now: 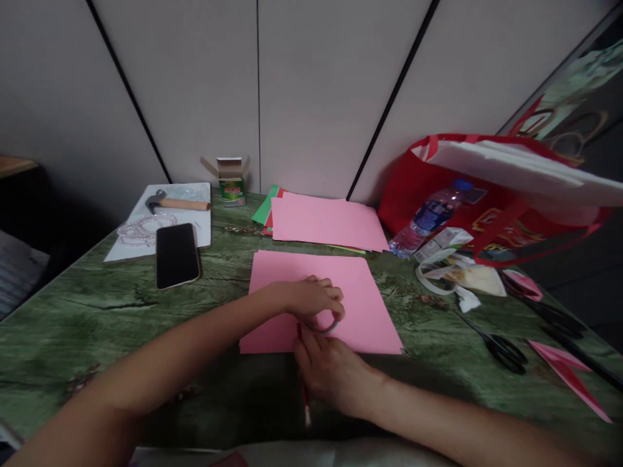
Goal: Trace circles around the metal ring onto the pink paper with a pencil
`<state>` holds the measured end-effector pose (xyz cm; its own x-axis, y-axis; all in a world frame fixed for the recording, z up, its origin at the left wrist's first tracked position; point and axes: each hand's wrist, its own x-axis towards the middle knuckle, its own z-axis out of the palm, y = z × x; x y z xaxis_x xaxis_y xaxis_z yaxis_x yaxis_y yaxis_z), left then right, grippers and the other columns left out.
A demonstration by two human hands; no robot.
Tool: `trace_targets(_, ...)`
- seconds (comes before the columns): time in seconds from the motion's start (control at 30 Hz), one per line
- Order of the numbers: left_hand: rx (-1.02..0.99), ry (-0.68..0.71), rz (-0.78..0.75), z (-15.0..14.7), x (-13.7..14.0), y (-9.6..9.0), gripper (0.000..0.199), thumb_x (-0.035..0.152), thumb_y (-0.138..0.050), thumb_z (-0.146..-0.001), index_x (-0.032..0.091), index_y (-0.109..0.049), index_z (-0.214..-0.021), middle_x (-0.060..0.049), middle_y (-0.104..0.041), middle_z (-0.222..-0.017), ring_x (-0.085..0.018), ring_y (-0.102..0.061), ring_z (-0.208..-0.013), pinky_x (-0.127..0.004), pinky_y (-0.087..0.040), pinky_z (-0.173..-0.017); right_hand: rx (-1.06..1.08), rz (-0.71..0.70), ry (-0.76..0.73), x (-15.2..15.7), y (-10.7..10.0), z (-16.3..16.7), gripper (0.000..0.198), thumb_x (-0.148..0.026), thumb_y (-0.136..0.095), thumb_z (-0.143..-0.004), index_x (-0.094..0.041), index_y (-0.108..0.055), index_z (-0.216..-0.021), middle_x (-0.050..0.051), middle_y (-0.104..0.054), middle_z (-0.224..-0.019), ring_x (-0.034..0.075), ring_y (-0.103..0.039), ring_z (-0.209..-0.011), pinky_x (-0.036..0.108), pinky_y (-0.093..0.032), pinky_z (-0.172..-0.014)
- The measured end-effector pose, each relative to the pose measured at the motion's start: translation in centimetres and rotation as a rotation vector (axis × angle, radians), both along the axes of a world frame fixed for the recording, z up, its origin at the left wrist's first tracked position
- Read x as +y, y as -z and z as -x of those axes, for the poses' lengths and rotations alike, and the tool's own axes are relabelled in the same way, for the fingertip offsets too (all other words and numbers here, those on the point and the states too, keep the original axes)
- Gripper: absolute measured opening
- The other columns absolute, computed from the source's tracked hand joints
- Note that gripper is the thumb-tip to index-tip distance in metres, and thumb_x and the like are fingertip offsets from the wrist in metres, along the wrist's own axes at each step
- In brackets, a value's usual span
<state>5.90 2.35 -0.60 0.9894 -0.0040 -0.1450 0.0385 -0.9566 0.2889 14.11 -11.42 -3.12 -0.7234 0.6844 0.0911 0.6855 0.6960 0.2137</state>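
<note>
Hands with ring and pencil, pink paper

Left hand (318, 301): fingers curled closed onto a grey ring (331, 326). Right hand (335, 376): closed around a red pencil (305, 401), wrist towards 4 o'clock. Pencil point against paper: cannot tell.

Good handling, as judged: ring pressed flat and unmoving; pencil close to its rim, pressure light and even; layers held against slipping.

Ring: thin, curved, partly covered by fingers; lies on the lower middle of the pink sheets (367, 311), which are plain, flat, slightly offset at the corners.

Outward, on the green tabletop (228, 279): second pink stack (326, 220), 12 o'clock; bottle (428, 217), 2; scissors (503, 351), nearly 4; phone (178, 256), between 9 and 10.
</note>
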Motion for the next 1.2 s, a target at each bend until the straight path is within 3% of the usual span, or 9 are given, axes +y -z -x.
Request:
trace_targets(0.17, -0.039, 0.006, 0.017, 0.2, 0.1, 0.0, 0.029, 0.007, -0.064, -0.069, 0.028, -0.060, -0.089, -0.001, -0.054, -0.105, -0.022, -0.045, -0.101, -0.034, -0.035, -0.082, -0.004, 0.017, 0.085, 0.9, 0.1, 1.2, 0.013, -0.002, -0.048, -0.080, -0.006, -0.055, -0.089, 0.015, -0.061, -0.075, 0.022, -0.058, -0.065, 0.031, -0.044, -0.050)
trace_targets(0.27, -0.050, 0.008, 0.016, 0.2, 0.1, 0.1, 0.026, 0.010, -0.063, -0.072, 0.028, -0.060, -0.091, -0.001, -0.054, -0.105, -0.022, -0.046, -0.102, -0.034, -0.035, -0.083, 0.123, 0.110, 0.075, 0.2, -2.0, 0.3, 0.013, -0.005, -0.050, -0.079, -0.009, -0.057, -0.090, 0.013, -0.062, -0.078, 0.022, -0.060, -0.070, 0.031, -0.048, -0.053)
trace_targets(0.4, -0.055, -0.028, -0.035, 0.2, -0.2, 0.7, 0.019, 0.018, -0.063, -0.077, 0.024, -0.059, -0.094, -0.005, -0.055, -0.108, -0.024, -0.047, -0.100, -0.035, -0.038, -0.081, 0.682, 0.407, 0.116, -0.2, -7.2, -3.7, 0.012, -0.016, -0.048, -0.086, -0.018, -0.060, -0.084, 0.005, -0.063, -0.079, 0.014, -0.060, -0.065, 0.024, -0.050, -0.055)
trace_targets(0.47, -0.085, -0.066, -0.050, 0.4, -0.8, 1.0, 0.018, 0.015, -0.063, -0.076, 0.022, -0.058, -0.093, -0.006, -0.056, -0.108, -0.023, -0.049, -0.096, -0.034, -0.039, -0.079, 0.898, 0.439, 0.198, 1.0, -9.4, -6.2, 0.017, -0.025, -0.048, -0.089, -0.020, -0.061, -0.078, 0.001, -0.061, -0.070, 0.012, -0.059, -0.060, 0.022, -0.050, -0.052)
trace_targets(0.53, -0.137, -0.103, -0.051, 0.8, -1.7, 1.3, 0.015, 0.008, -0.059, -0.077, 0.020, -0.056, -0.086, -0.006, -0.057, -0.103, -0.021, -0.050, -0.092, -0.032, -0.040, -0.080, 1.078, 0.409, 0.288, 3.4, -10.1, -8.3, 0.020, -0.034, -0.048, -0.089, -0.020, -0.060, -0.081, 0.002, -0.062, -0.072, 0.014, -0.062, -0.065, 0.025, -0.053, -0.057)
trace_targets(0.63, -0.191, -0.120, -0.083, 1.6, -3.2, 1.4, 0.020, -0.002, -0.047, -0.079, 0.017, -0.051, -0.079, -0.006, -0.058, -0.095, -0.020, -0.051, -0.094, -0.032, -0.039, -0.086, 1.283, 0.474, 0.325, 7.9, -8.6, -9.3, 0.023, -0.041, -0.051, -0.087, -0.019, -0.057, -0.091, 0.002, -0.062, -0.077, 0.016, -0.065, -0.070, 0.030, -0.057, -0.064)
trace_targets(0.8, -0.222, -0.172, -0.213, 2.6, -5.2, 1.8, 0.030, -0.001, -0.042, -0.079, 0.012, -0.051, -0.105, -0.015, -0.051, -0.117, -0.029, -0.044, -0.113, -0.042, -0.036, -0.094, 1.175, 0.655, 0.260, 12.8, -3.9, -5.9, 0.017, -0.031, -0.049, -0.088, -0.016, -0.052, -0.095, 0.000, -0.059, -0.074, 0.013, -0.062, -0.068, 0.028, -0.055, -0.066)
trace_targets(0.93, -0.199, -0.209, -0.306, 2.8, -6.0, 2.6, 0.039, 0.005, -0.044, -0.080, 0.005, -0.047, -0.118, -0.023, -0.043, -0.131, -0.037, -0.041, -0.121, -0.052, -0.034, -0.097, 0.987, 0.784, 0.154, 13.4, -2.5, -3.2, 0.011, -0.023, -0.045, -0.090, -0.016, -0.053, -0.092, 0.001, -0.060, -0.076, 0.011, -0.059, -0.068, 0.024, -0.049, -0.063)
trace_targets(1.2, -0.202, -0.215, -0.433, 2.7, -6.5, 3.3, 0.040, 0.011, -0.040, -0.085, 0.002, -0.047, -0.124, -0.023, -0.044, -0.133, -0.035, -0.050, -0.113, -0.052, -0.040, -0.090, 0.690, 0.832, 0.178, 13.4, -2.0, -2.5, 0.009, -0.023, -0.048, -0.090, -0.017, -0.055, -0.090, 0.002, -0.062, -0.083, 0.011, -0.054, -0.068, 0.024, -0.040, -0.061)
